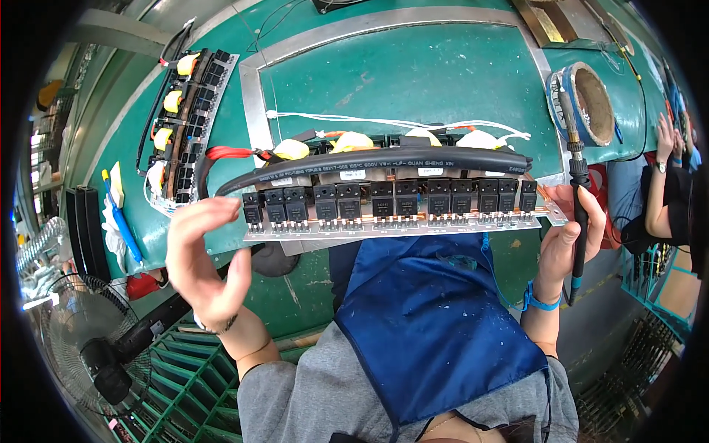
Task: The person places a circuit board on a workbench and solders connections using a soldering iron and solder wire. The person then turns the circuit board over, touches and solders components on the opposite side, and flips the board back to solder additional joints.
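Note:
A long circuit board [399,227] lies across the table's front edge, with a row of black transistors [384,198] along its near side. Behind them runs a thick black sleeved cable [369,161], and yellow-taped coils [353,142] show beyond it. At the board's left end, my left hand [203,258] is open, thumb and fingers apart, fingertips close to the corner. My right hand [565,236] is closed around the handle of a soldering iron [580,199], beside the board's right end. Its fingers partly pass behind the board corner; whether they grip it is hidden.
A second similar board [188,125] lies at the left of the green table [399,74]. The round holder [591,103] stands at the right, behind the iron's tip. A blue pen-like tool [127,232] lies front left, near a fan [96,347]. Another person's hand [665,140] shows far right.

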Demonstrator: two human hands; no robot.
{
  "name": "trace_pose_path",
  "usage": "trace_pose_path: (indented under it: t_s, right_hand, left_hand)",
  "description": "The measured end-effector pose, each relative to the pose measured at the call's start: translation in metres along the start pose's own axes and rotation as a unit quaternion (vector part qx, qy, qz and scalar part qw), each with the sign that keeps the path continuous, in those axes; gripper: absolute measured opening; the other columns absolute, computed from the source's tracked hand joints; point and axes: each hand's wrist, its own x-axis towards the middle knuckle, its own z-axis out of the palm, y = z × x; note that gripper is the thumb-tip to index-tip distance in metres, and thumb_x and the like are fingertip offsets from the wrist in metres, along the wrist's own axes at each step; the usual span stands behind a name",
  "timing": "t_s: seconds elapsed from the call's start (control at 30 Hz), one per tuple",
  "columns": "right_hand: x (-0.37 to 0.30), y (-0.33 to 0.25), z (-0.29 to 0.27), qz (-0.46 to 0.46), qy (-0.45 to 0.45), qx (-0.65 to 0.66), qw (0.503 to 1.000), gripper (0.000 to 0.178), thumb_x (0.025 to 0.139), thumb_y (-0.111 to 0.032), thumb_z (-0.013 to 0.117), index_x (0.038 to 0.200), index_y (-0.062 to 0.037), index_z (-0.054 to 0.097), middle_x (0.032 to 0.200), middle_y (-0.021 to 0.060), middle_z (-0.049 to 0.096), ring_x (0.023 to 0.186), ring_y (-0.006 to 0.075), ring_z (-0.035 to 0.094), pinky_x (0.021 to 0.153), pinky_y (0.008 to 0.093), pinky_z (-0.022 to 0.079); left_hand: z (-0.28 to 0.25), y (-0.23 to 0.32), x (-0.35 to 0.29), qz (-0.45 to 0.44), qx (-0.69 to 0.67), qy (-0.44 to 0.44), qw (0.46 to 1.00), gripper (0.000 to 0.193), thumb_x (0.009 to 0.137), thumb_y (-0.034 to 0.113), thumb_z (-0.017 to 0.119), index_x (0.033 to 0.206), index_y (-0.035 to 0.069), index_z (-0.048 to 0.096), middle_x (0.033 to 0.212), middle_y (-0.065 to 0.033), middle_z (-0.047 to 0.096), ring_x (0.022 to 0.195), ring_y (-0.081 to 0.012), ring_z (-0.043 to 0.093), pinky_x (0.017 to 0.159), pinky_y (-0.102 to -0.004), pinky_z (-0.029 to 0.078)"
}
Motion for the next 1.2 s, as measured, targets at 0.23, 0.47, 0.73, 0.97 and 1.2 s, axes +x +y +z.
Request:
trace_pose_path:
  t_s: [0.23, 0.47, 0.73, 0.97, 1.2]
  right_hand:
    - [-0.003, 0.001, 0.002, 0.013, 0.023, 0.008, 1.000, 0.056, 0.095, -0.042, 0.060, 0.124, 0.0052, 0.051, 0.107, 0.0192, 0.063, 0.094, 0.0288, 0.067, 0.087, 0.0413, 0.055]
    - [-0.003, 0.003, 0.006, 0.008, 0.042, 0.010, 0.999, 0.056, 0.095, -0.042, 0.060, 0.123, 0.0053, 0.052, 0.107, 0.0190, 0.064, 0.094, 0.0286, 0.067, 0.087, 0.0409, 0.055]
    - [0.035, 0.021, 0.017, 0.002, 0.034, 0.052, 0.998, 0.046, 0.097, -0.027, 0.063, 0.127, 0.0054, 0.052, 0.108, 0.0199, 0.066, 0.099, 0.0290, 0.067, 0.091, 0.0408, 0.053]
    - [0.047, 0.004, -0.008, -0.041, -0.005, -0.045, 0.998, 0.052, 0.099, -0.037, 0.057, 0.123, 0.0088, 0.055, 0.108, 0.0200, 0.066, 0.096, 0.0293, 0.068, 0.090, 0.0410, 0.053]
    - [0.033, -0.058, -0.078, -0.161, -0.063, -0.085, 0.981, 0.051, 0.098, -0.044, 0.054, 0.117, 0.0029, 0.048, 0.073, 0.0190, 0.065, 0.058, 0.0237, 0.063, 0.057, 0.0366, 0.054]
  left_hand:
    - [0.045, 0.042, 0.036, 0.190, 0.123, -0.086, 0.970, 0.064, 0.061, 0.047, 0.084, 0.100, -0.002, 0.069, 0.097, -0.0129, 0.069, 0.094, -0.0323, 0.066, 0.084, -0.0421, 0.052]
    - [0.059, 0.041, 0.066, 0.141, 0.105, -0.254, 0.951, 0.056, 0.063, 0.019, 0.083, 0.114, 0.001, 0.068, 0.103, -0.0130, 0.067, 0.090, -0.0298, 0.066, 0.079, -0.0374, 0.052]
    - [0.065, 0.043, 0.058, 0.086, 0.078, -0.242, 0.963, 0.061, 0.067, 0.009, 0.081, 0.124, 0.000, 0.062, 0.112, -0.0155, 0.064, 0.099, -0.0316, 0.063, 0.085, -0.0378, 0.051]
    - [0.066, 0.042, 0.073, 0.061, 0.062, -0.258, 0.962, 0.060, 0.068, 0.008, 0.079, 0.125, 0.002, 0.063, 0.110, -0.0146, 0.061, 0.100, -0.0318, 0.061, 0.086, -0.0376, 0.050]
    - [0.065, 0.046, 0.076, 0.045, 0.063, -0.255, 0.964, 0.059, 0.067, 0.005, 0.077, 0.124, 0.003, 0.063, 0.109, -0.0147, 0.061, 0.099, -0.0317, 0.061, 0.086, -0.0374, 0.049]
